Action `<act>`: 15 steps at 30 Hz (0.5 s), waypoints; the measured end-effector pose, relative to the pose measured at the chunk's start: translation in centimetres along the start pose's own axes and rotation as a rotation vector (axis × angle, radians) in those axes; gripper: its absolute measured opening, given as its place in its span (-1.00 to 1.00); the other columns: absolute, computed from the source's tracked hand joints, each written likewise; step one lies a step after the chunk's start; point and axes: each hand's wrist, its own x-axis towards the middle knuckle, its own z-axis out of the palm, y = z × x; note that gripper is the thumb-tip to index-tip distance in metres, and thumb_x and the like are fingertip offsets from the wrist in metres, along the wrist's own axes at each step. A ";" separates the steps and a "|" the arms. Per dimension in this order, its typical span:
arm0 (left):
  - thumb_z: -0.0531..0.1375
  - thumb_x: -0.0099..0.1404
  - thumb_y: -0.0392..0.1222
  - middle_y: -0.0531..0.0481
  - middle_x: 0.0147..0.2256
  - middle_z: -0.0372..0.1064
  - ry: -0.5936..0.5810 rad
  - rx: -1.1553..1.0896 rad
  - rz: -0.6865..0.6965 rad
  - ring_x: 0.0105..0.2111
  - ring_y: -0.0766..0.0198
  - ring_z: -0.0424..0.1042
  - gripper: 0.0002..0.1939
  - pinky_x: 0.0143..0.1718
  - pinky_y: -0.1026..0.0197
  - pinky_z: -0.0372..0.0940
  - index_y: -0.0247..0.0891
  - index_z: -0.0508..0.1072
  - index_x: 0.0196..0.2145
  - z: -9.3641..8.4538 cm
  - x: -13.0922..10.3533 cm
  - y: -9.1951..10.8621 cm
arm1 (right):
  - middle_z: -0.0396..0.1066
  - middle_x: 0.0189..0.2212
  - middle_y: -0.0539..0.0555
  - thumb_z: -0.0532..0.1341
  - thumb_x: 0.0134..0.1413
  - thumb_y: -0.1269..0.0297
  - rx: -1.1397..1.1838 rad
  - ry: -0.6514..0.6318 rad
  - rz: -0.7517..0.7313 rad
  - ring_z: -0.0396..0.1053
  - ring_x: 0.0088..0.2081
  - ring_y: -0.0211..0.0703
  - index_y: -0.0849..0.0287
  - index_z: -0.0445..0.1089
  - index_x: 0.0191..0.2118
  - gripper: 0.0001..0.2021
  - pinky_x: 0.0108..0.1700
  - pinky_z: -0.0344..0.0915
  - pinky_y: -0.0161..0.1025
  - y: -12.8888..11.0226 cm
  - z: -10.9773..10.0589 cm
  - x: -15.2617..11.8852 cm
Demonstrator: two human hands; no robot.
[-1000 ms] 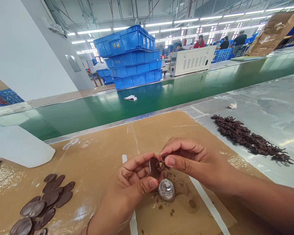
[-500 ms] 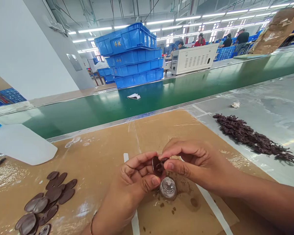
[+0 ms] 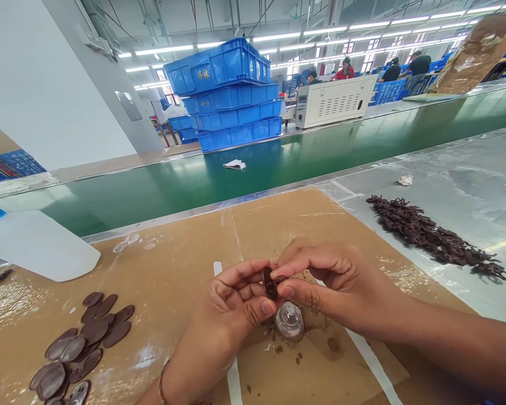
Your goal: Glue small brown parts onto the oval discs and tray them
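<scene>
Between the fingertips of my left hand [image 3: 236, 306] is a dark brown oval disc [image 3: 270, 283], held on edge. My right hand [image 3: 320, 278] pinches a small dark piece against the disc's right face; the fingers hide most of it. Just below the fingertips, a small clear round container [image 3: 289, 320] stands on the brown board. A pile of similar brown discs [image 3: 95, 331] lies to the left. Off to the right is a long heap of dark knotted cord pieces [image 3: 434, 233].
A white plastic jug [image 3: 42, 244] lies at the left. Behind the brown board [image 3: 185, 239] runs a green conveyor belt [image 3: 172, 188] with a white scrap [image 3: 235, 164] on it. Stacked blue crates [image 3: 236, 101] and a beige machine [image 3: 335, 101] stand beyond. People are in the background.
The white scrap has moved slightly right along the belt. My right fingers have shifted slightly left against the disc. The view has moved a little.
</scene>
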 end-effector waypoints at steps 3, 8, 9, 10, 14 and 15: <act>0.39 0.07 -0.27 -0.03 -0.17 0.52 0.024 -0.006 -0.006 -0.21 0.32 0.49 -0.63 -0.18 0.33 0.41 -0.13 0.51 -0.12 0.1 0.1 0.0 | 0.48 -0.36 0.00 0.29 0.10 0.28 -0.014 0.010 0.034 0.44 -0.30 -0.31 0.17 0.51 -0.30 -0.91 -0.21 0.35 -0.31 -0.1 0.1 0.0; 0.40 0.05 -0.20 -0.10 -0.16 0.50 0.035 0.029 -0.045 -0.21 0.26 0.47 -0.57 -0.12 0.23 0.39 -0.20 0.49 -0.09 0.3 -0.3 0.0 | 0.47 -0.38 -0.04 0.31 0.08 0.26 0.006 0.029 0.075 0.43 -0.32 -0.34 0.15 0.51 -0.30 -0.90 -0.23 0.32 -0.34 -0.1 0.2 -0.2; 0.40 0.05 -0.20 -0.10 -0.16 0.50 0.036 0.027 -0.048 -0.20 0.25 0.47 -0.57 -0.11 0.22 0.39 -0.20 0.49 -0.08 0.3 -0.3 0.0 | 0.47 -0.39 -0.04 0.31 0.08 0.26 0.007 0.030 0.079 0.42 -0.32 -0.35 0.15 0.51 -0.30 -0.90 -0.23 0.32 -0.34 -0.1 0.2 -0.2; 0.40 0.05 -0.19 -0.11 -0.16 0.50 0.041 0.024 -0.053 -0.20 0.24 0.46 -0.57 -0.10 0.21 0.39 -0.20 0.49 -0.08 0.3 -0.3 0.0 | 0.47 -0.39 -0.04 0.31 0.07 0.25 0.010 0.034 0.085 0.42 -0.33 -0.35 0.15 0.51 -0.30 -0.90 -0.24 0.32 -0.35 -0.1 0.2 -0.2; 0.41 0.04 -0.19 -0.10 -0.20 0.51 0.053 0.008 -0.050 -0.19 0.24 0.47 -0.57 -0.12 0.23 0.39 -0.20 0.50 -0.10 0.4 -0.2 0.0 | 0.47 -0.42 -0.05 0.32 0.06 0.24 0.026 0.042 0.118 0.41 -0.35 -0.37 0.16 0.51 -0.33 -0.89 -0.27 0.31 -0.37 -0.2 0.3 -0.1; 0.41 0.03 -0.20 -0.09 -0.21 0.51 0.053 0.003 -0.047 -0.21 0.25 0.47 -0.57 -0.13 0.24 0.39 -0.20 0.50 -0.11 0.4 -0.2 0.0 | 0.47 -0.42 -0.05 0.32 0.05 0.24 0.033 0.043 0.127 0.41 -0.36 -0.38 0.17 0.51 -0.34 -0.89 -0.28 0.31 -0.38 -0.2 0.3 -0.1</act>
